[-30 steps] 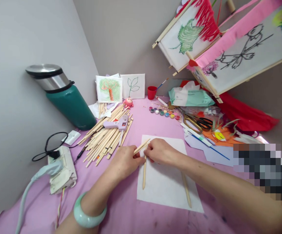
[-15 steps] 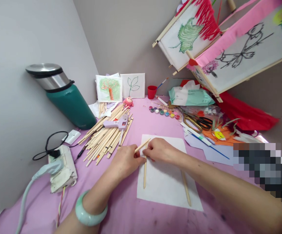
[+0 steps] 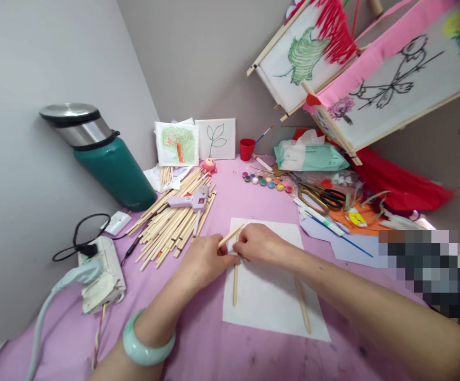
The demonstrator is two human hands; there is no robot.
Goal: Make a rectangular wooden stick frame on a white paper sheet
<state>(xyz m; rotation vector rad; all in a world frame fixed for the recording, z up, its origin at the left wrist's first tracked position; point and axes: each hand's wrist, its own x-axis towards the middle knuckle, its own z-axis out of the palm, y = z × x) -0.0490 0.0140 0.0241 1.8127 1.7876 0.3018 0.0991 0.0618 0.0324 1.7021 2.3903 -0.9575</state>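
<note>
Where stick [image 3: 231, 236] juts from left grip [image 3: 205, 260], paper [image 3: 269, 301] beneath

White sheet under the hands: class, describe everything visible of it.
The white sheet looks like thin paper: four-sided, blank where visible, lying flat on the purple tabletop. One wooden stick lies along its left side, a second stick near its right. The left hand is at its left edge, the right hand over its upper left, and the right forearm hides part of it. Hand contact is unclear.
</note>
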